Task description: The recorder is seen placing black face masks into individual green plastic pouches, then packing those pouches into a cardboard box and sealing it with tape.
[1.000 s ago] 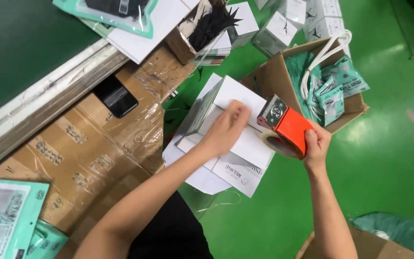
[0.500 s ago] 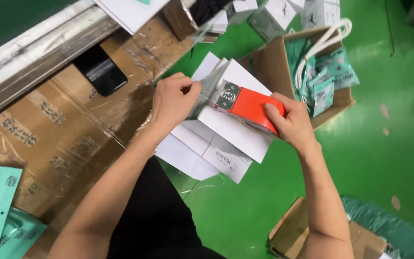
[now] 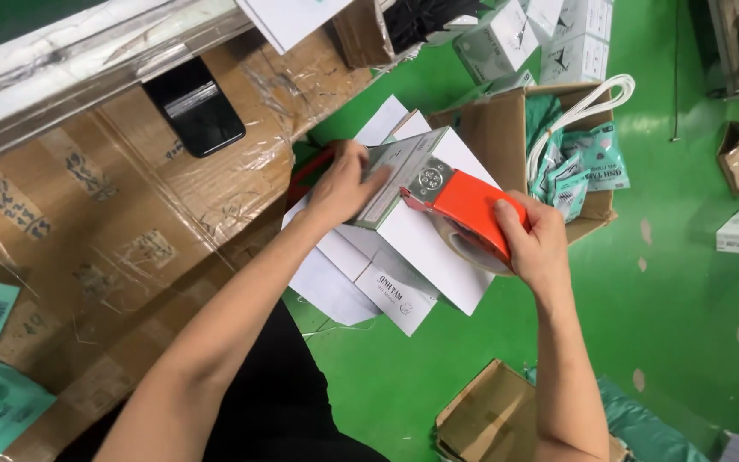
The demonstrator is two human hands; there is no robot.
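Orange tape dispenser [image 3: 469, 208], right hand [image 3: 537, 242] fingers wrapped round it, meets grey-white box [image 3: 399, 175] gripped by left hand [image 3: 344, 181].

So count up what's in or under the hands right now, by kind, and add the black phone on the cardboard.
Red handheld tape dispenser, in the right hand: 1
Small grey-white carton, under the left hand: 1
Flat black phone: 1
Total: 3
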